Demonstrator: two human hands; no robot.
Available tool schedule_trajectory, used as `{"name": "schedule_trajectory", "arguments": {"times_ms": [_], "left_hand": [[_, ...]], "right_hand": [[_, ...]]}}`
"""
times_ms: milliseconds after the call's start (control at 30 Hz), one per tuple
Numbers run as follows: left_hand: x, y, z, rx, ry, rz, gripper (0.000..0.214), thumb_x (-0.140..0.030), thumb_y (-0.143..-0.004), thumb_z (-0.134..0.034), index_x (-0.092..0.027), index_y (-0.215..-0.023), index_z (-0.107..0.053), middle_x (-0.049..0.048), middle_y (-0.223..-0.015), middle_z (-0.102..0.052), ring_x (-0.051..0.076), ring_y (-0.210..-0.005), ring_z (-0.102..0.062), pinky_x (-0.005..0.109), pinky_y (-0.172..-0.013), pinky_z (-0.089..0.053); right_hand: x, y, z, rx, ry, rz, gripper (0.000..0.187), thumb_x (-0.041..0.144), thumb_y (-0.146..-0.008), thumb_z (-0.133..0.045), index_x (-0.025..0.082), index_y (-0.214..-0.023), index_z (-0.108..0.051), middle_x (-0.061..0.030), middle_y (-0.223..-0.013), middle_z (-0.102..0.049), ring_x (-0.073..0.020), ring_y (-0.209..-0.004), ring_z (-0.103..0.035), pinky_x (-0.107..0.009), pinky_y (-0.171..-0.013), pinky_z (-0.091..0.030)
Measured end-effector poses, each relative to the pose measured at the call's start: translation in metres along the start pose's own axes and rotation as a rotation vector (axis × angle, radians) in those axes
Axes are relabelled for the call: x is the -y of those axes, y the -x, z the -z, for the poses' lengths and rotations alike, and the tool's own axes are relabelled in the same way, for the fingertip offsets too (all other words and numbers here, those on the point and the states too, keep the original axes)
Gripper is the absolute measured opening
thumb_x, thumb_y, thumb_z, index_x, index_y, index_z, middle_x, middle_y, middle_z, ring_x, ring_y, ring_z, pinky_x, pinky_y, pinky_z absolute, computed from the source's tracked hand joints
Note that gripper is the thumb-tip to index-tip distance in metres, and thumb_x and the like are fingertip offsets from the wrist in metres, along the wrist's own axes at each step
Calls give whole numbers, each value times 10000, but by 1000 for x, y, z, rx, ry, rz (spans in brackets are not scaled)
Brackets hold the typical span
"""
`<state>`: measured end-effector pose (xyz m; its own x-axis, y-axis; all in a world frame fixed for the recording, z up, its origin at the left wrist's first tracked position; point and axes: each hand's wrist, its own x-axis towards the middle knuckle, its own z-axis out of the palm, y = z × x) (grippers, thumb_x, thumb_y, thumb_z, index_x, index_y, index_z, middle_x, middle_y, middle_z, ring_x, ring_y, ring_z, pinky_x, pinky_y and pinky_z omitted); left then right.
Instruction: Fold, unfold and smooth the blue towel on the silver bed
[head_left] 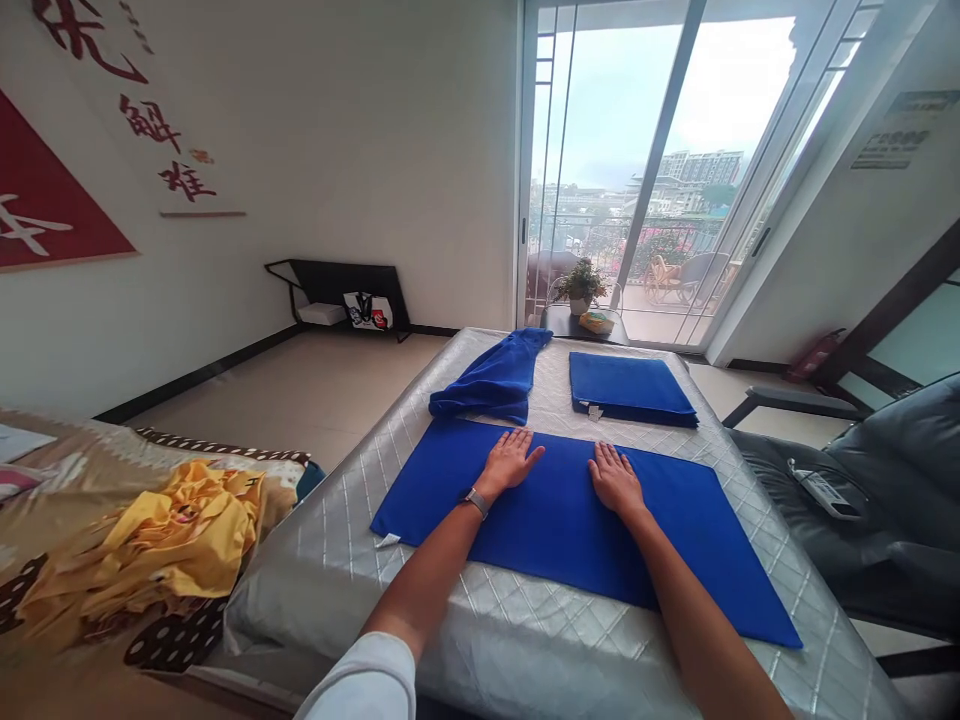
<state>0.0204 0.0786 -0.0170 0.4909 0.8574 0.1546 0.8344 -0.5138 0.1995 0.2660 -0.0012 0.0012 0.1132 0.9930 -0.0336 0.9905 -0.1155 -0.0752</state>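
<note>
A blue towel (562,530) lies spread out flat on a quilted, silvery mattress (352,500). My left hand (511,460) rests palm down near its far edge, fingers stretched out and thumb apart. Farther right, my right hand (615,476) also lies flat on the cloth with its fingers extended. Neither hand grips anything. Just beyond the left hand is a crumpled blue towel (491,378). A neat stack of folded blue towels (630,385) sits beyond the right hand, a white tag showing at its front edge.
Yellow clothing (184,535) is heaped on a patterned cover at the left. A black armchair (885,500) stands to the right, with a white power strip (825,490) on its seat. Past the mattress, a potted plant (581,285) stands on a small table before the sliding glass door.
</note>
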Motion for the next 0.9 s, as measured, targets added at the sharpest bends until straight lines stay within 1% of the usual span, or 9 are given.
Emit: {"name": "schedule_trajectory", "arguments": {"times_ms": [100,200,267,333,433,633,733,833,900], "left_hand": [[59,14,14,-7,-41,114,672,-564,-1052,-178,-187,-1579,-355,92,-1638,-338,233,-1524,-287,437,-1262,-198],[118,30,25,-61,-67,244,688,-559,-1050,-182,-146,-1564,-377,123,-1623,-367,254,-1517,-303,451,-1253,-209],[145,39,29,-90,-86,320,726,-579,-1043,-166,-112,-1549,-396,148,-1610,-384,274,-1509,-318,460,-1247,-214],[160,43,30,-112,-101,364,741,-584,-1041,-158,-96,-1541,-401,162,-1603,-393,280,-1503,-329,471,-1242,-220],[166,45,27,-132,-106,376,726,-573,-1043,-179,-92,-1543,-393,166,-1598,-399,279,-1504,-326,482,-1239,-222],[162,44,24,-131,-117,380,760,-592,-1040,-135,-83,-1545,-387,154,-1612,-382,266,-1510,-313,453,-1252,-187],[159,43,27,-152,-115,384,730,-565,-1047,-167,-75,-1534,-404,155,-1602,-397,266,-1505,-322,451,-1250,-193],[153,44,34,-183,-130,399,677,-495,-1054,-211,-46,-1506,-440,178,-1574,-434,276,-1487,-357,457,-1245,-208],[144,47,41,-220,-152,410,659,-460,-1051,-231,-22,-1485,-464,197,-1560,-447,290,-1478,-374,463,-1243,-213]], "right_hand": [[-68,11,2,-6,38,-104,669,421,-1028,-151,117,-1617,-242,-46,-1684,-224,-196,-1553,-172,-407,-1265,-104],[-133,24,2,-29,40,-223,690,406,-1021,-131,58,-1604,-254,-103,-1681,-226,-238,-1549,-191,-445,-1260,-133],[-163,30,2,-45,24,-291,705,400,-1014,-130,20,-1595,-255,-139,-1675,-234,-265,-1542,-211,-457,-1254,-159],[-178,34,1,-61,3,-329,715,399,-1009,-130,2,-1587,-264,-159,-1670,-242,-277,-1538,-223,-461,-1251,-173],[-180,35,0,-80,-27,-347,725,409,-1004,-126,0,-1583,-276,-166,-1665,-252,-280,-1539,-221,-464,-1252,-168],[-172,35,2,-75,-53,-368,738,429,-1001,-111,11,-1589,-267,-136,-1674,-247,-270,-1543,-207,-441,-1258,-142],[-171,35,4,-77,-45,-371,728,419,-1005,-116,14,-1590,-268,-132,-1674,-250,-256,-1544,-202,-426,-1258,-135],[-168,36,7,-97,-34,-398,721,428,-1010,-109,36,-1591,-282,-135,-1669,-264,-274,-1540,-212,-475,-1252,-146],[-160,40,10,-134,-11,-418,711,413,-1013,-104,42,-1584,-307,-145,-1662,-280,-291,-1537,-218,-515,-1245,-154]]}}
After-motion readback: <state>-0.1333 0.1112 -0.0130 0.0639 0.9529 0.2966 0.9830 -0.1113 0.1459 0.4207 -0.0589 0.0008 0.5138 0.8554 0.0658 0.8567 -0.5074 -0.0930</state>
